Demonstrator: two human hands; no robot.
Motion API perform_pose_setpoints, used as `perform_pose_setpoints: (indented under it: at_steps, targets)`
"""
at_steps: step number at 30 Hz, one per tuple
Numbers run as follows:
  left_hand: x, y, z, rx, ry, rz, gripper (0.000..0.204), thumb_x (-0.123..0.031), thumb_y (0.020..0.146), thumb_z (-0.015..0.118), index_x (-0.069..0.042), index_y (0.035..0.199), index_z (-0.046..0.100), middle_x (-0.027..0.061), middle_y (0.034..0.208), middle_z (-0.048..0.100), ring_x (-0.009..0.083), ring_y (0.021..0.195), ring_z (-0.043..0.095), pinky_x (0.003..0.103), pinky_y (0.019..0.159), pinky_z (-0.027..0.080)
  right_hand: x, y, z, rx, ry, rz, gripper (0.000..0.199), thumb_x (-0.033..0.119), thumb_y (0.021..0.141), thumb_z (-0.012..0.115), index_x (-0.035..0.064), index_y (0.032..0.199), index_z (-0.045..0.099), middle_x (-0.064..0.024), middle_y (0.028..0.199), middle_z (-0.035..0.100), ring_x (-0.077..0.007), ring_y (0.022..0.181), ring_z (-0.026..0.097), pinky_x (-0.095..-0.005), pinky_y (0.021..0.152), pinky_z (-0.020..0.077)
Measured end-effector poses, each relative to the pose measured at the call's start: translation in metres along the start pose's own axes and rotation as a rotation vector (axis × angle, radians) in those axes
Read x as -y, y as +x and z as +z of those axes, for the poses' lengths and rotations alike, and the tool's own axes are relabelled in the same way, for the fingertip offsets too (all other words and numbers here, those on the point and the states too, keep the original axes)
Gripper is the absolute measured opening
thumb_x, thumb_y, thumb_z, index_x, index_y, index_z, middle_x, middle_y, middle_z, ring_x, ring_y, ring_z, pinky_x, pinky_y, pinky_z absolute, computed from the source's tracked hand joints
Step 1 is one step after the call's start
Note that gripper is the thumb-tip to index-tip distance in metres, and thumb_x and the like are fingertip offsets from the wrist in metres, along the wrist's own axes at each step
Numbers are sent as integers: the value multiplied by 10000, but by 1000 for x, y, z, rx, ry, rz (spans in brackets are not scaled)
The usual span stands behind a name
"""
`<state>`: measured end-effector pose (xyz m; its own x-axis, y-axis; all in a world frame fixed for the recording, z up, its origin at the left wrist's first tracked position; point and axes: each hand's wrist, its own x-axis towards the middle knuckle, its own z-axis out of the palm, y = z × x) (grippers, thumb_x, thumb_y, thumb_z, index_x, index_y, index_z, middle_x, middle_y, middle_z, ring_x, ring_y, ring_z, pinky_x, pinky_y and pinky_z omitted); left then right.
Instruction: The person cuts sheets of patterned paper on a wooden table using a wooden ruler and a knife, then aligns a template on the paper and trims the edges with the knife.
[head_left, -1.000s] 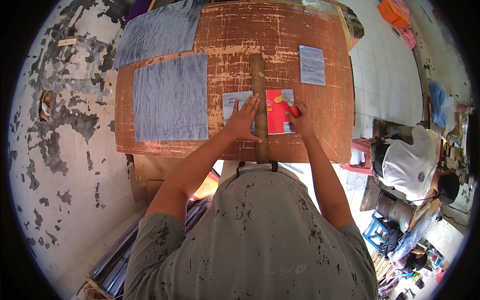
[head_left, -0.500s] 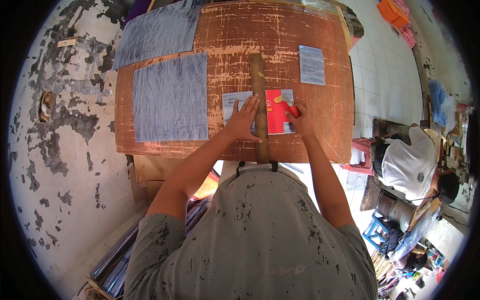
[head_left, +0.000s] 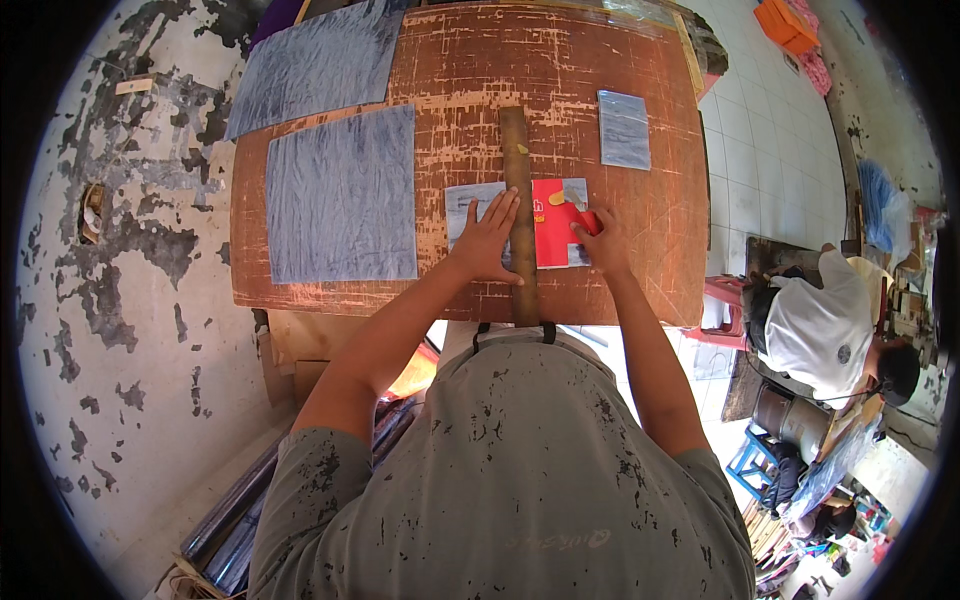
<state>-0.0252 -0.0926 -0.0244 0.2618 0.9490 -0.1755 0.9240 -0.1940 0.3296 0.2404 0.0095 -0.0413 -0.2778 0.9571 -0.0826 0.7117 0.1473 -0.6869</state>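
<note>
The left hand (head_left: 485,243) lies palm down with its fingers spread well apart. The tip of one finger and the thumb rest on the ruler (head_left: 514,150), while the other fingers reach over the grey piece (head_left: 462,203) on the ruler's left. The right hand (head_left: 608,246) has its fingers bent and its thumb drawn in at the right edge of the red card (head_left: 550,240); whether they pinch the card or only press on it, I cannot tell.

The card lies alongside the ruler's right edge, over grey material that shows past its upper and lower right corners. Whether this joins the grey piece under the ruler is hidden. The ruler runs lengthwise away from the body, its near end at the table edge.

Beyond the right hand, a small grey rectangle (head_left: 624,132) lies apart on the scored brown table (head_left: 650,270). Well to the left is a big grey sheet (head_left: 342,195), with another sheet (head_left: 315,65) behind it. Off to the right, past the table, a co-worker in a white shirt (head_left: 815,325) bends forward near a red stool (head_left: 728,310).
</note>
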Motion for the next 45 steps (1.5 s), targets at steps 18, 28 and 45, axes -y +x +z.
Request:
perform_pose_setpoints:
  at_steps: [18,28,45]
  targets:
    - [0,1,0,4,22,-2,1600,-794,531,853,27,1676,94,208,1767,91,357,1641,124,733,1236,146,-7,1,5,-13,61,-21,433,325,842,854,89,1188,743,-123,1238,670,-361,1105,689,-462,923,569]
    - [-1,2,-2,24,36,-13,1603,-811,528,844,37,1672,106,213,1765,103,368,1636,140,714,1246,151,-4,1,3,10,48,4,444,324,854,843,87,1214,735,-146,1264,649,-382,1119,682,-464,933,569]
    - [-17,17,-17,167,231,-82,1653,-861,486,833,74,1659,137,253,1763,31,372,1650,16,682,1275,29,-21,-2,14,-50,130,-23,453,290,852,847,84,1234,717,-149,1309,660,-377,1131,693,-467,933,576]
